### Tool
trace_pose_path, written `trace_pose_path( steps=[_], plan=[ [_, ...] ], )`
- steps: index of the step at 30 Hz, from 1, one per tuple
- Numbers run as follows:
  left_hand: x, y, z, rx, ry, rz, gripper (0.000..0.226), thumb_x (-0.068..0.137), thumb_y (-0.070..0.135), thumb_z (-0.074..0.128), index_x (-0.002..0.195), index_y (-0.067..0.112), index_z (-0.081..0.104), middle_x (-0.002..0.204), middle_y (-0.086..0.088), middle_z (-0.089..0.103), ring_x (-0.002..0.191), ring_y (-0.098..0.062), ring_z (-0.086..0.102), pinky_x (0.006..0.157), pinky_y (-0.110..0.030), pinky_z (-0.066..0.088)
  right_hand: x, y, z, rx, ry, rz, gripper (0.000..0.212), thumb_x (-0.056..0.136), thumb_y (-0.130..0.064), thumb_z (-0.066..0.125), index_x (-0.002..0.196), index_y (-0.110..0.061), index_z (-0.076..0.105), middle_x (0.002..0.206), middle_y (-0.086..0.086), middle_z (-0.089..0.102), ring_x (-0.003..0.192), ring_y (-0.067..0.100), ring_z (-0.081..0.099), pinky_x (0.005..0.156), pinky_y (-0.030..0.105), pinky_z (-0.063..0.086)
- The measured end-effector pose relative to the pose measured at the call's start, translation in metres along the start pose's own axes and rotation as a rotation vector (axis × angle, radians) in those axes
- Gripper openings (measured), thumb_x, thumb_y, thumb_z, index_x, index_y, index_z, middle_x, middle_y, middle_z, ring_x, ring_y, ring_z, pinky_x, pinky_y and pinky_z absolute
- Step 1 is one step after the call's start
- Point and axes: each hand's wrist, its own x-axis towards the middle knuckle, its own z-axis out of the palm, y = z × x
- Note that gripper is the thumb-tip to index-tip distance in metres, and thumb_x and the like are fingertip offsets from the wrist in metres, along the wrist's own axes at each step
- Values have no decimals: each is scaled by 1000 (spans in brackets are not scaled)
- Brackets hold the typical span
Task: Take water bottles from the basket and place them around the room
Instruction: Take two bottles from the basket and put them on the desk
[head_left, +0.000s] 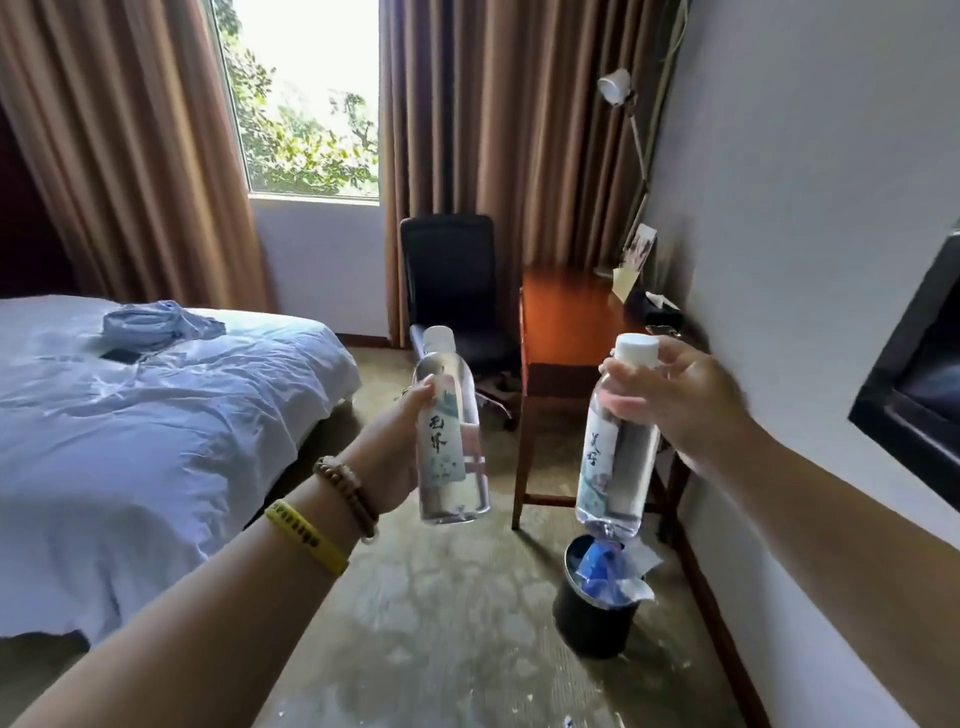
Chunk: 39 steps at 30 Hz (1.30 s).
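Observation:
I hold two clear water bottles with pale printed labels, both up in front of me over the carpet. My left hand (402, 452) grips the middle of the left bottle (451, 431), which tilts slightly left. My right hand (680, 400) pinches the right bottle (618, 447) just below its white cap, so it hangs nearly upright. No basket is in view.
A bed with white sheets (145, 415) fills the left. A black chair (452, 291) and a wooden desk (571, 322) stand ahead by the curtains. A black waste bin (597, 618) with rubbish sits on the floor below the right bottle. A dark screen (919, 379) hangs on the right wall.

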Motion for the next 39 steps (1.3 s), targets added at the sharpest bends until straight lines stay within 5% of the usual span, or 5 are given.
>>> trace_pose_path(
  steps=[6, 12, 17, 32, 39],
  plan=[
    [134, 64, -50, 114, -36, -72, 58, 61, 57, 70, 100, 15, 66, 75, -9, 65, 63, -20, 65, 61, -37, 58, 136, 46, 57, 91, 128, 67, 7, 75, -16, 65, 82, -17, 63, 83, 10, 65, 74, 18, 65, 73, 36, 58],
    [250, 82, -64, 207, -55, -16, 49, 69, 34, 70, 111, 13, 57, 97, -13, 62, 86, -28, 60, 94, -59, 47, 238, 73, 71, 101, 257, 105, 15, 82, -3, 39, 78, -3, 54, 82, 19, 60, 66, 26, 61, 48, 22, 52],
    [363, 74, -71, 293, -60, -21, 39, 77, 22, 69, 113, 13, 57, 96, -7, 66, 85, -21, 65, 75, -41, 55, 323, 123, 44, -68, 213, 61, 13, 80, 7, 40, 79, 7, 53, 72, 15, 61, 52, 8, 61, 45, 18, 48],
    [745, 47, -15, 315, -190, -205, 39, 76, 20, 72, 113, 14, 58, 102, -12, 67, 82, -26, 68, 73, -42, 57, 548, 264, -97, -340, 244, 234, 33, 62, -38, 74, 61, -20, 47, 55, -5, 51, 53, 9, 49, 53, 24, 45],
    [899, 14, 14, 395, -341, -351, 38, 73, 21, 74, 103, 12, 53, 105, -13, 66, 96, -31, 67, 90, -53, 51, 611, 332, -158, -379, 801, 415, 22, 53, -21, 72, 57, -14, 52, 51, -4, 55, 51, 10, 51, 58, 28, 44]
  ],
)
